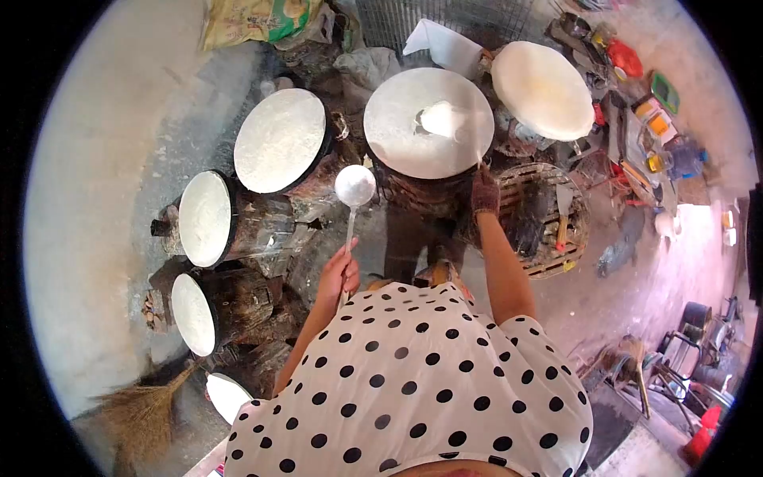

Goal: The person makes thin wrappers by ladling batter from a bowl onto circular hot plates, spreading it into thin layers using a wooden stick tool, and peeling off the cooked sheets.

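At the near-right edge of the central round pan (397, 139), the right hand (486, 195) in a dark reddish-brown glove; fingers bunched toward the rim, cannot tell whether they grip anything. Left hand (340, 273) bare, fingers wrapped round the handle of a long metal ladle (355, 187). Ladle points away from the body, bowl out in front, just beside the pan's near-left edge in this view; bowl pale, contents unclear.

Central pan: pale, floury-looking surface, bright white patch (441, 119) right of centre; cannot tell whether batter or glare. Pan stands on a dark, drum-like base on the floor.

Beyond its right edge, a large off-white disc (543, 90), rim slightly uneven. Nearer the body, a round slatted rack (528, 269) with a spatula (563, 208) on its right part, handle orange-red, blade away from the body.

Left side, a curved row of three more pale-topped pans: far (280, 141), middle (205, 219), near (193, 315), dark rims, drum-like bases. Straw broom (151, 405) on the floor near the wall, lower left. Wearer's shirt (413, 358) white, black dots.
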Demonstrator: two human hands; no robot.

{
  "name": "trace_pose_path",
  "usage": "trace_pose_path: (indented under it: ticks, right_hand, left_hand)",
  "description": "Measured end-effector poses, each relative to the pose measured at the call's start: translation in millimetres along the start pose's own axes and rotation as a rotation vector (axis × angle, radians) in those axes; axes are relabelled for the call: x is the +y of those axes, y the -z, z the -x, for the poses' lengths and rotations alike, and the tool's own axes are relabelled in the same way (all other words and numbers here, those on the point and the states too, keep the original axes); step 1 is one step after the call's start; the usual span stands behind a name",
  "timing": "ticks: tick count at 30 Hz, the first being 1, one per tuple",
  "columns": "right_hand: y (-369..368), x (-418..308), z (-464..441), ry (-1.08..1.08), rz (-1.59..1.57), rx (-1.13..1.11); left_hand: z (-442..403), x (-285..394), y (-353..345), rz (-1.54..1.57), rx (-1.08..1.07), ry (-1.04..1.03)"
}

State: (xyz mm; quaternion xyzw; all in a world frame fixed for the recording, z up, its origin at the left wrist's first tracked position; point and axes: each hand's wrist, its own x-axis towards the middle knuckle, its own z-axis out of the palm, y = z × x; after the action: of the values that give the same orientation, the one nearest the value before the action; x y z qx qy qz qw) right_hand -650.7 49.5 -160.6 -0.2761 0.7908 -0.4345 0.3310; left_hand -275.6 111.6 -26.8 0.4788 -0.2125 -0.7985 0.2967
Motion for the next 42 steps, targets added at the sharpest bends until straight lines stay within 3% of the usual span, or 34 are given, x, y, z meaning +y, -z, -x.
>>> trace_pose_path:
  ticks: [1, 3, 4, 5, 6, 9, 11, 12, 13, 14, 16, 18, 19, 20, 22, 24, 26, 27, 28, 31, 33, 35, 37, 39, 40, 42]
  right_hand:
    - [-5.0, 14.7, 4.1, 0.003, 0.002, -0.003]
    - [-24.9, 53.9, -5.1, 0.212, 0.279, -0.204]
    - [-28.4, 61.9, -7.5, 0.125, -0.089, -0.334]
    - [-23.4, 70.1, -14.2, 0.122, -0.09, -0.334]
    - [-14.5, 73.5, -26.7, 0.495, 0.531, -0.169]
    - [-3.7, 71.7, -37.3, 0.554, 0.297, -0.079]
    - [16.1, 2.7, -2.8, 0.087, 0.652, -0.443]
    - [11.8, 41.4, -13.6, 0.258, 0.332, -0.448]
    - [15.1, 59.3, -24.6, 0.258, 0.331, -0.444]
    - [18.5, 70.8, -36.4, 0.481, 0.316, -0.343]
    - [19.3, 65.9, -37.2, 0.69, 0.297, -0.251]
    - [15.5, 49.1, -42.3, 0.163, 0.166, -0.323]
    - [9.6, 76.4, -48.2, 0.161, 0.167, -0.329]
    - [1.4, 127.0, -66.3, 0.471, 0.354, -0.305]
    - [45.0, 35.9, -6.1, 0.287, 0.697, -0.383]
    - [73.4, 38.1, 15.6, 0.349, 0.724, -0.342]
    - [89.9, 1.9, 51.9, 0.245, 0.659, -0.248]
    - [80.3, 21.3, 48.7, 0.249, 0.664, -0.259]
    - [60.4, 61.7, 38.9, 0.737, 1.192, -0.14]
    - [-11.6, 80.4, 63.8, 0.472, 1.048, -0.174]
    - [-55.9, 63.9, 74.7, 0.372, 0.576, -0.197]
    - [-72.8, 83.4, 62.3, 0.589, 0.37, -0.089]
    - [-55.9, 55.8, 57.9, 0.407, -0.037, -0.353]
    - [-7.3, 5.7, 60.4, 0.283, 0.05, -0.293]
    - [18.7, -19.1, 58.6, 0.165, 0.139, -0.246]
    - [16.4, 3.3, 34.4, 0.265, 0.333, -0.252]
  left_hand:
    - [0.7, -0.4, 0.7, 0.002, -0.019, -0.017]
    - [-3.0, -0.2, 2.5, 0.003, -0.043, -0.04]
    - [-4.4, -3.5, 5.9, -0.006, -0.034, -0.032]
    - [-5.5, -5.4, 9.6, -0.018, -0.025, -0.023]
    - [-6.6, -2.5, 8.2, -0.02, -0.025, -0.027]
    - [-4.5, -2.8, 3.8, -0.035, 0.007, 0.015]
    - [-8.8, -1.7, 4.6, -0.053, 0.005, 0.011]
    - [-12.4, -0.7, 4.7, -0.054, 0.003, 0.01]
    - [-16.4, -0.4, 5.1, -0.025, -0.008, 0.009]
    - [-22.4, 0.3, 5.0, 0.004, -0.02, 0.005]
    - [-40.0, 4.9, 4.6, -0.076, -0.029, 0.015]
    - [-69.4, 8.8, 11.0, -0.163, -0.082, 0.014]
    - [-80.2, 16.2, 8.4, -0.161, -0.077, 0.015]
    - [-94.4, 24.0, 1.7, -0.261, -0.052, -0.001]
    - [-121.1, 36.1, -14.8, -0.346, -0.027, -0.012]
    - [-138.6, 52.6, -36.2, -0.489, 0.05, -0.05]
    - [-154.9, 56.1, -51.4, -0.439, 0.071, -0.081]
    - [-161.6, 54.7, -58.9, -0.4, 0.084, -0.117]
    - [-169.4, 50.3, -65.7, -0.391, 0.092, -0.119]
    - [-183.5, 32.3, -84.1, -0.377, 0.201, -0.111]
    - [-178.7, 27.6, -102.7, -0.417, 0.208, -0.21]
    - [-172.7, 32.6, -110.1, -0.517, 0.228, -0.21]
    - [-184.6, 39.2, -80.1, 0.123, -0.034, 0.037]
    - [-126.1, 55.7, -76.6, 0.352, -0.265, 0.023]
    - [-104.2, 59.3, -81.2, 0.347, -0.26, 0.02]
    - [-73.3, 57.6, -88.7, 0.174, -0.115, -0.187]
